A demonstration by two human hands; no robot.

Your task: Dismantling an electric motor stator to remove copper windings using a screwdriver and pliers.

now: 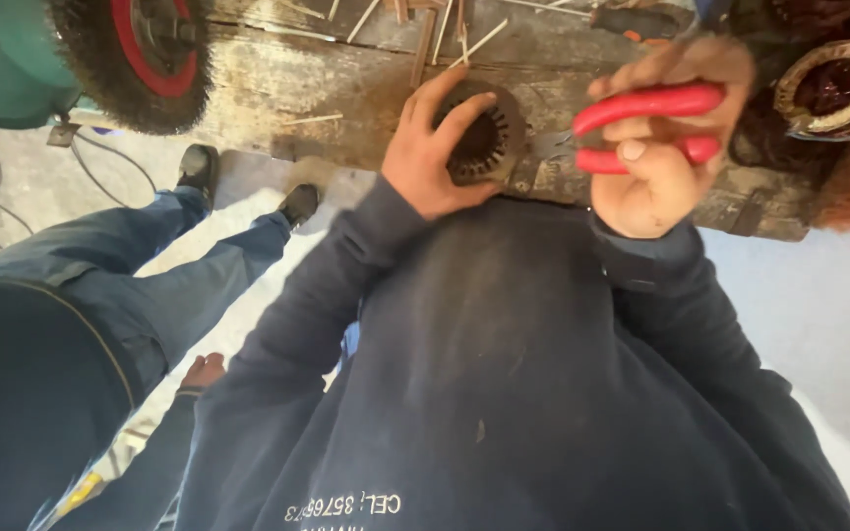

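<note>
A dark round metal stator core with inner slots sits near the front edge of a worn wooden workbench. My left hand grips its left side, fingers curled over the rim. My right hand is raised just right of the core and holds red-handled pliers, both handles squeezed in the fist; the jaws are hidden behind the hand.
A wire brush wheel with a red hub on a green machine stands at top left. Another wound stator with copper wire is at top right. Thin wooden strips litter the bench. Another person in jeans stands at my left.
</note>
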